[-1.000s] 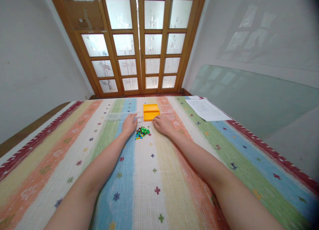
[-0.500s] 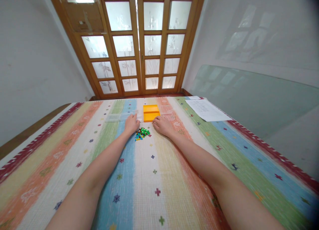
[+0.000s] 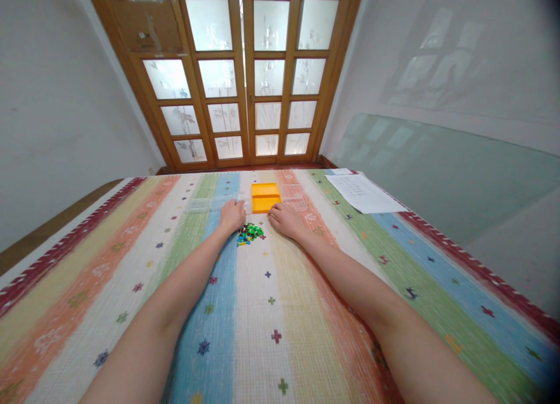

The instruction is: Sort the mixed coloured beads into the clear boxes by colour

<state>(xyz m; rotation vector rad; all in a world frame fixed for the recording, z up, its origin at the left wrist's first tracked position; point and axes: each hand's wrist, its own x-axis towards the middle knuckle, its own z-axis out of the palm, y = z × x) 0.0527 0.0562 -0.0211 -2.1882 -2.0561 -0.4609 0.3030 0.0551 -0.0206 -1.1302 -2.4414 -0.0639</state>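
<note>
A small pile of tiny coloured pieces [image 3: 249,233], mostly green with some blue and yellow, lies on the striped cloth between my hands. My left hand [image 3: 231,215] rests just left of the pile, its fingers reaching onto a clear plastic tray [image 3: 205,204]. My right hand [image 3: 284,218] lies palm down to the right of the pile, fingers stretched toward an orange tray [image 3: 265,196]. Neither hand visibly holds anything.
More clear trays [image 3: 294,196] sit right of the orange one. A printed sheet of paper [image 3: 362,192] lies at the far right of the table. A glass pane leans on the right wall, and wooden glazed doors stand behind the table.
My left hand has slid slightly forward and to the right onto the clear tray. My right hand has drawn a little nearer the orange tray.
</note>
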